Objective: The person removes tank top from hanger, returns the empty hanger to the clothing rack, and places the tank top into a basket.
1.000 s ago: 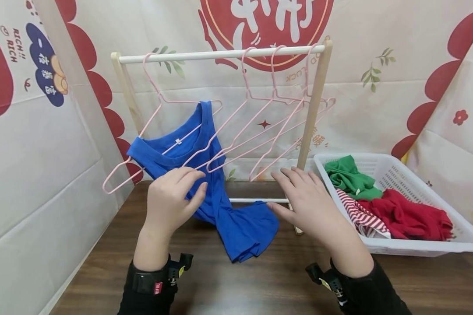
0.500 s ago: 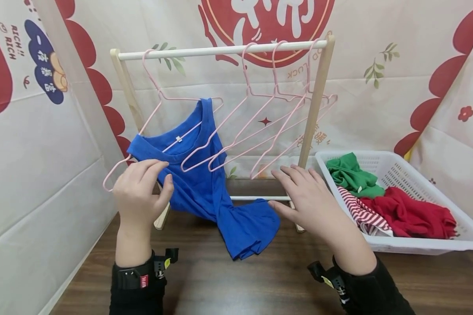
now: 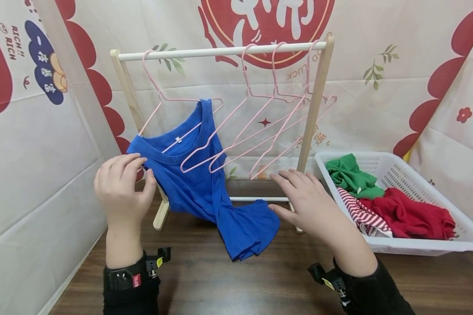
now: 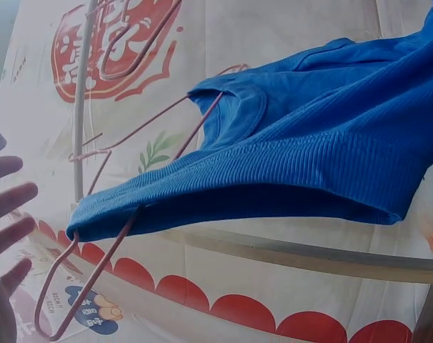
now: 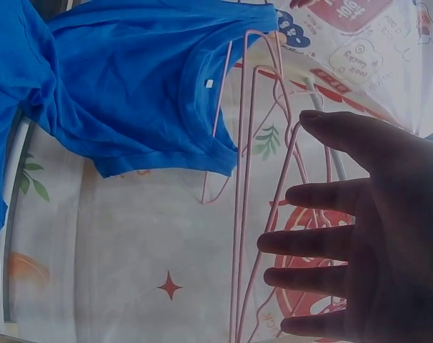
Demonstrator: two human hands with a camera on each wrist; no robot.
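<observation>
**Fingers point(image 5: 309, 244) spread beside blue top point(image 3: 191, 188)**

The left hand point(image 3: 120, 192) and right hand point(image 3: 305, 203) gripped nothing; the left's contact was unclear. The top sagged from a pink hanger point(image 3: 181, 99), likely light, limp, best pinched at its ribbed edge point(image 4: 302, 170).

The left hand point(image 3: 124, 188) is raised almost upright above its bare wrist point(image 3: 124, 251), its back turned to the head view, the fingers gently bent forward and the thumb standing apart from them; the left wrist view shows gaps between those fingers. The right hand point(image 3: 311, 203) is raised too, well apart from the left and leaning inward, its wrist point(image 3: 356, 260) lower and farther out. In the right wrist view its thumb and 4 fingers are spread and fairly straight. Both arms reach forward, 2 black sleeves point(image 3: 132, 302) ending near the wrists
</observation>
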